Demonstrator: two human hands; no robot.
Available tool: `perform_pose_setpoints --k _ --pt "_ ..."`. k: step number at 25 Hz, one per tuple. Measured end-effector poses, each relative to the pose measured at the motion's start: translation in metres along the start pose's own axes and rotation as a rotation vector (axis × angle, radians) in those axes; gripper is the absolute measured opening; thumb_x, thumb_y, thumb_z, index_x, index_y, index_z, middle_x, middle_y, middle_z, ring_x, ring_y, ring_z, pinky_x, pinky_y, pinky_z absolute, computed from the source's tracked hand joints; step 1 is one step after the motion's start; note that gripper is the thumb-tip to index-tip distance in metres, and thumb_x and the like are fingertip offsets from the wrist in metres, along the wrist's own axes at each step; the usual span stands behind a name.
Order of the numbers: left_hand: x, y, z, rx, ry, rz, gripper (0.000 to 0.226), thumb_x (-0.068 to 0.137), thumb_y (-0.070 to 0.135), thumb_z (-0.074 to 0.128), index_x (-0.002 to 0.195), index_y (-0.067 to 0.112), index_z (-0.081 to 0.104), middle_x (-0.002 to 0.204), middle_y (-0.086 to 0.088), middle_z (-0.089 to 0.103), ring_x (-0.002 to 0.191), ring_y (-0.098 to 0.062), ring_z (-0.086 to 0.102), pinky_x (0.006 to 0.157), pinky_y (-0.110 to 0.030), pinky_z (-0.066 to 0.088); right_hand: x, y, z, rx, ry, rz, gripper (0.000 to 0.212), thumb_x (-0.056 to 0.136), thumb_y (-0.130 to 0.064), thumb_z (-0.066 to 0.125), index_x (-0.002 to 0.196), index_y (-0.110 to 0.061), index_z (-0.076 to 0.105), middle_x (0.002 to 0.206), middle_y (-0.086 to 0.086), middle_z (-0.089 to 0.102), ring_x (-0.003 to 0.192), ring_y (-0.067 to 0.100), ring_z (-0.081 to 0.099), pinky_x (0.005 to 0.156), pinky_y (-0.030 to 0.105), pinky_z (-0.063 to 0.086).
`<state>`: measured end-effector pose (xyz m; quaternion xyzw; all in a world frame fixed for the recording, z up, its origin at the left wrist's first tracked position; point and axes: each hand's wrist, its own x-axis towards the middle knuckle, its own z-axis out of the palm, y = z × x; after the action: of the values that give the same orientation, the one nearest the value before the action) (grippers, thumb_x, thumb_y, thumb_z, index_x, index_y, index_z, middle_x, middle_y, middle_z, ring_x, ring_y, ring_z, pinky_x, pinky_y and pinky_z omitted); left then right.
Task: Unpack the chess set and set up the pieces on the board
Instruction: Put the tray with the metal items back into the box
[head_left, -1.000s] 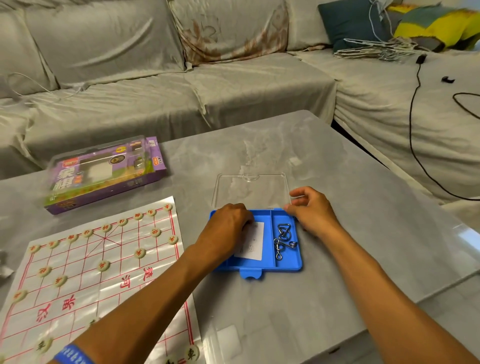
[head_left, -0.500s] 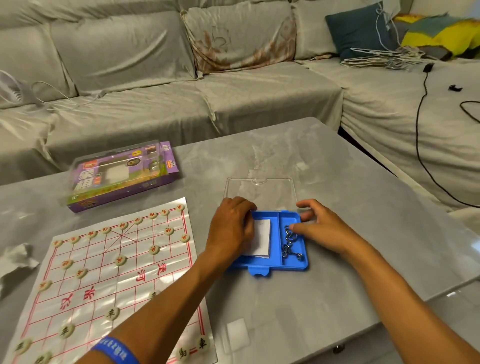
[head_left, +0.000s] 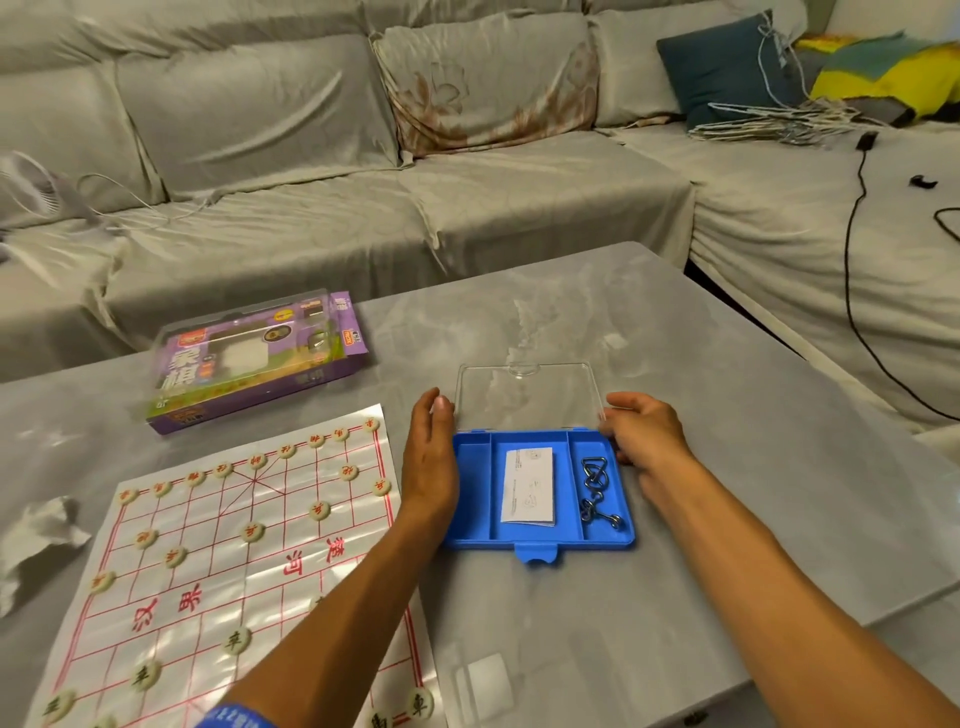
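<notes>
A white paper chess board (head_left: 208, 587) with red lines lies at the table's front left, with several round cream pieces (head_left: 252, 531) standing on its crossings. Its purple box (head_left: 249, 358) under a clear cover rests behind it. A blue tray case (head_left: 472, 499) with its clear lid (head_left: 527, 395) folded back lies in the middle, holding a folded paper (head_left: 529, 486) and metal wire puzzles (head_left: 596, 486). My left hand (head_left: 428, 457) lies flat against the case's left side. My right hand (head_left: 644, 434) touches the case's right rear corner by the lid hinge.
Crumpled clear wrapping (head_left: 36, 540) lies at the table's left edge. A grey-covered sofa (head_left: 322, 208) runs behind and to the right of the grey marble table (head_left: 675, 389), with cushions, hangers and a black cable (head_left: 852, 249) on it.
My left hand has come off the paper inside the tray and moved to the case's left side. My right hand has shifted back to the right rear corner. The view has drifted.
</notes>
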<state>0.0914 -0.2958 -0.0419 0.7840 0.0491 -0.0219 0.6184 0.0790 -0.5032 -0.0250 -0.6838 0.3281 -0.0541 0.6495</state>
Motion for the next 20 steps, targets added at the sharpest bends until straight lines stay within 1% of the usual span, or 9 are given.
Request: perform_pose_setpoints --k 4,7,8,9,13,15,17,18,20 --pt "-0.002 0.005 -0.001 -0.001 0.016 0.021 0.069 0.083 0.068 0.022 0.146 0.040 0.022 0.153 0.010 0.030 0.138 -0.014 0.034 0.114 -0.038 0.023 0.001 0.002 0.009 -0.016 0.051 -0.001 0.047 0.083 0.007 0.058 0.124 -0.016 0.055 0.109 0.005 0.064 0.076 0.016 0.066 0.059 0.029 0.054" --pt "-0.003 0.004 -0.001 -0.095 0.110 0.054 0.065 0.082 0.068 0.025 0.142 0.042 0.027 0.150 0.008 0.036 0.132 -0.016 0.043 0.113 -0.042 0.032 0.003 0.004 0.012 -0.024 0.076 -0.014 0.050 0.082 0.009 0.055 0.126 -0.016 0.056 0.107 0.001 0.063 0.086 0.019 0.066 0.078 0.039 0.059" --pt "-0.004 0.005 -0.001 -0.122 0.136 0.067 0.065 0.082 0.068 0.025 0.141 0.041 0.029 0.149 0.006 0.038 0.130 -0.017 0.045 0.111 -0.043 0.035 0.003 0.004 0.011 -0.022 0.070 -0.033 0.049 0.082 0.011 0.053 0.124 -0.015 0.059 0.106 0.001 0.063 0.088 0.017 0.065 0.082 0.039 0.058" --pt "-0.004 0.006 -0.001 -0.134 0.153 0.076 0.066 0.082 0.068 0.026 0.141 0.040 0.031 0.148 0.006 0.039 0.130 -0.018 0.046 0.110 -0.043 0.036 0.002 0.003 0.010 -0.021 0.049 -0.052 0.047 0.082 0.013 0.052 0.119 -0.014 0.063 0.105 0.001 0.063 0.088 0.016 0.064 0.081 0.036 0.058" --pt "-0.008 0.005 -0.003 -0.169 0.193 0.089 0.060 0.085 0.071 0.028 0.133 0.038 0.042 0.137 0.007 0.051 0.124 -0.014 0.049 0.109 -0.038 0.036 -0.004 0.002 -0.003 -0.041 -0.088 -0.141 0.034 0.081 0.015 0.056 0.090 -0.015 0.069 0.089 0.004 0.068 0.080 0.018 0.064 0.067 0.025 0.054" --pt "-0.008 0.004 -0.009 -0.223 0.228 0.073 0.054 0.092 0.062 0.028 0.128 0.029 0.052 0.126 0.006 0.060 0.117 -0.014 0.054 0.107 -0.038 0.038 -0.004 0.005 -0.016 -0.022 -0.178 -0.142 0.032 0.079 0.014 0.056 0.090 -0.013 0.072 0.088 0.008 0.072 0.079 0.019 0.067 0.070 0.027 0.055" --pt "-0.016 0.007 -0.020 -0.265 0.245 0.068 0.046 0.099 0.050 0.027 0.121 0.024 0.059 0.123 0.006 0.061 0.116 -0.014 0.054 0.105 -0.034 0.037 -0.001 0.010 -0.027 0.009 -0.213 -0.127 0.039 0.077 0.016 0.049 0.092 -0.010 0.074 0.094 0.010 0.074 0.086 0.020 0.068 0.074 0.026 0.054" --pt "-0.021 0.009 -0.025 -0.205 0.215 0.103 0.044 0.100 0.047 0.026 0.120 0.025 0.059 0.124 0.009 0.058 0.117 -0.012 0.052 0.102 -0.028 0.036 0.001 0.011 -0.030 0.031 -0.201 -0.119 0.041 0.076 0.016 0.045 0.090 -0.009 0.074 0.095 0.012 0.073 0.088 0.020 0.068 0.074 0.024 0.053" --pt "-0.031 0.012 -0.034 0.098 0.059 0.236 0.041 0.100 0.048 0.025 0.123 0.030 0.053 0.130 0.014 0.050 0.119 -0.005 0.045 0.095 -0.014 0.035 -0.001 0.011 -0.030 0.030 -0.173 -0.118 0.039 0.079 0.013 0.043 0.086 -0.009 0.074 0.094 0.015 0.073 0.087 0.020 0.068 0.075 0.022 0.054"
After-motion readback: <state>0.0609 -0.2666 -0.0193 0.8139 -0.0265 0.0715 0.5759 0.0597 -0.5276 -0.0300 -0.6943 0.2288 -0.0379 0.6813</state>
